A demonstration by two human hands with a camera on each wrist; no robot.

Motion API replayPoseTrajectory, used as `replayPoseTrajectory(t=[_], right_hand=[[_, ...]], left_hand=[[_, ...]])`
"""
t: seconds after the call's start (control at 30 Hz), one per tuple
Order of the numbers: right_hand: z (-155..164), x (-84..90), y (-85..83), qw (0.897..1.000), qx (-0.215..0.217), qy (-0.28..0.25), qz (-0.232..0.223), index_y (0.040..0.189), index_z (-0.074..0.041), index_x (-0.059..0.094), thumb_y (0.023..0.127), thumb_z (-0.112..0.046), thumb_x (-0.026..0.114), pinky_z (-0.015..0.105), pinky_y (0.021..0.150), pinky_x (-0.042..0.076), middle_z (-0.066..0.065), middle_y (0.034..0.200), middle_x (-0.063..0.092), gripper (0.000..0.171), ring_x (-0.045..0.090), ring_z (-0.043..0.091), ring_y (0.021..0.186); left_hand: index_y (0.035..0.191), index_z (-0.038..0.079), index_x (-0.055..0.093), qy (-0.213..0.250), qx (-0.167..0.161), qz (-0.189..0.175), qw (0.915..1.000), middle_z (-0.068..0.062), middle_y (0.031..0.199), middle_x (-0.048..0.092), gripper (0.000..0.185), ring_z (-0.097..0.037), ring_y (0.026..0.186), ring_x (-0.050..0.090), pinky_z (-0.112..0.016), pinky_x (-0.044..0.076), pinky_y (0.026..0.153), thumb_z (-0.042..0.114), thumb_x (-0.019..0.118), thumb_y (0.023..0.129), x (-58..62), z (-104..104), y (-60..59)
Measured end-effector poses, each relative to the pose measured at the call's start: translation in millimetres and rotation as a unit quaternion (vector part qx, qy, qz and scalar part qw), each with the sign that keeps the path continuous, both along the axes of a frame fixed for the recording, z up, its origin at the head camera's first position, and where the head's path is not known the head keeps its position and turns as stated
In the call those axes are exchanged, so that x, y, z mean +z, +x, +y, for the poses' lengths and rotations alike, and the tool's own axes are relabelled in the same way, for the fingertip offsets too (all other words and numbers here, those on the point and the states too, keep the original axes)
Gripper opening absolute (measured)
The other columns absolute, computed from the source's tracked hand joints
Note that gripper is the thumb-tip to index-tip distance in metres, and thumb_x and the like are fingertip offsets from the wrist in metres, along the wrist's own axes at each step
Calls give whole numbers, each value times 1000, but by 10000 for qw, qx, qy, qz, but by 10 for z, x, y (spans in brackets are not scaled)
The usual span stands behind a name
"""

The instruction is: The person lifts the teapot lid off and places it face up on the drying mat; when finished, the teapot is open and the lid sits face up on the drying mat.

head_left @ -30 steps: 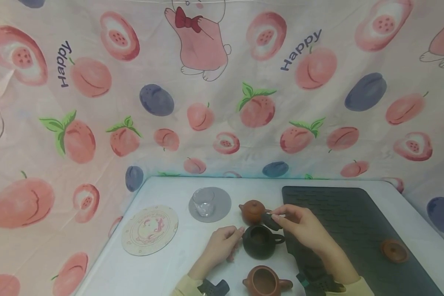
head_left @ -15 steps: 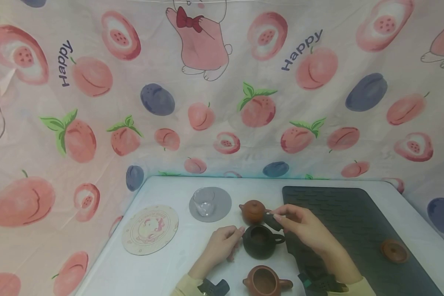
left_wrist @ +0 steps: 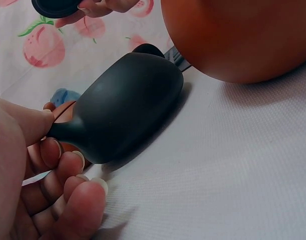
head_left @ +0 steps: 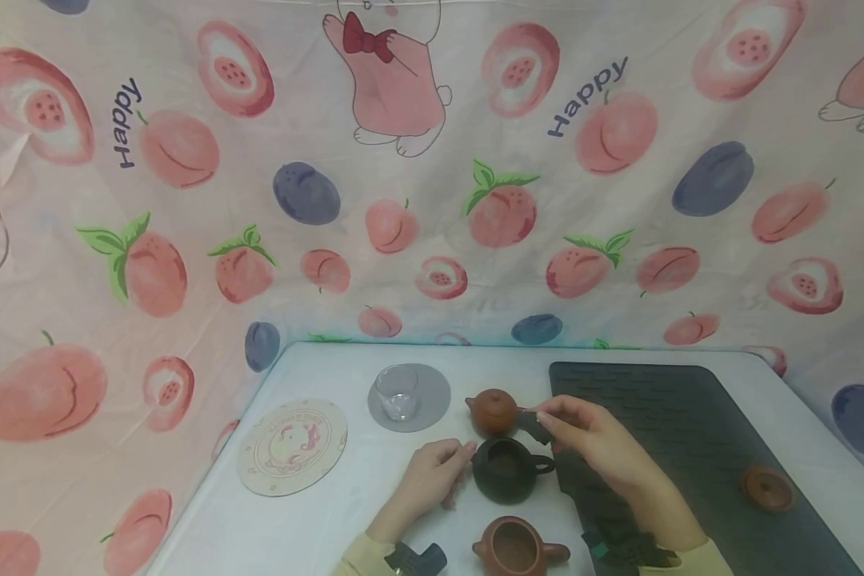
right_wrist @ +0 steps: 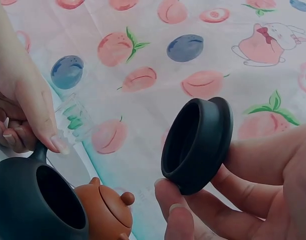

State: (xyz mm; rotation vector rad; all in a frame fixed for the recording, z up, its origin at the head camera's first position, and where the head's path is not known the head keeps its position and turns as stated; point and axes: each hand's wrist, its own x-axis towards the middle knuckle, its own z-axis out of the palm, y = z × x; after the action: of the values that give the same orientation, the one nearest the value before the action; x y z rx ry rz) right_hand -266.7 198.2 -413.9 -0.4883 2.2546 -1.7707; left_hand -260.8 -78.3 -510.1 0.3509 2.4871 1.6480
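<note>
A black teapot [head_left: 500, 490] stands uncovered on the white table, its dark inside showing from above. My left hand [head_left: 426, 480] pinches its spout between thumb and forefinger, the other fingers curled below, as the left wrist view shows. Above and behind the pot, my right hand [head_left: 596, 442] holds the black teapot lid [right_wrist: 197, 145] by thumb and fingers. The lid is tipped on edge, its hollow underside facing left in the right wrist view. It is apart from the pot. A small brown teapot [head_left: 493, 411] with its lid on sits just behind.
Nearest me stands a reddish-brown teapot [head_left: 488, 555] without a lid. A brown lid [head_left: 767, 489] lies on the dark tray [head_left: 662, 416] at right. A clear glass cup [head_left: 398, 394] rests on a grey coaster [head_left: 435, 396]; a patterned round mat [head_left: 292, 448] lies at left.
My right hand has turned the black lid further onto its edge and shifted slightly right. The left hand and the black teapot have stayed in place.
</note>
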Motion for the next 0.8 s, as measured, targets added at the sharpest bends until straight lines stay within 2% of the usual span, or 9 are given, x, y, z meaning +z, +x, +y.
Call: replayPoseTrajectory(t=[0.43, 0.57, 0.7, 0.8], right_hand=[[11, -38, -19, 9987, -190, -391, -248, 123, 3, 59, 107, -28, 59, 40, 86, 55, 15, 118, 60, 35, 60, 24, 103], [25, -54, -28, 9954, 74, -885, -347, 123, 5, 57, 109, -23, 54, 39, 88, 54, 12, 119, 61, 32, 61, 22, 105], [47, -55, -31, 9882, 401, -1421, -408, 120, 1, 58, 110, -16, 51, 36, 87, 54, 7, 114, 64, 21, 62, 19, 104], [58, -49, -32, 9842, 535, -1634, -417, 118, -1, 58, 110, -14, 49, 34, 86, 54, 6, 111, 65, 17, 62, 18, 103]], left_hand=[[73, 11, 58, 51, 53, -42, 10000, 3, 58, 53, 48, -10, 38, 51, -25, 43, 43, 46, 53, 106, 4, 3, 11], [74, 11, 58, 66, 50, -60, 9999, 3, 59, 53, 48, -11, 38, 52, -26, 44, 43, 46, 53, 106, 11, 5, 14], [74, 12, 58, 24, 44, -52, 10000, 3, 59, 53, 49, -11, 38, 52, -26, 45, 44, 47, 52, 106, 13, 2, 13], [74, 12, 58, -3, 39, -37, 10000, 3, 58, 53, 49, -11, 38, 52, -26, 45, 44, 48, 52, 106, 15, 1, 12]])
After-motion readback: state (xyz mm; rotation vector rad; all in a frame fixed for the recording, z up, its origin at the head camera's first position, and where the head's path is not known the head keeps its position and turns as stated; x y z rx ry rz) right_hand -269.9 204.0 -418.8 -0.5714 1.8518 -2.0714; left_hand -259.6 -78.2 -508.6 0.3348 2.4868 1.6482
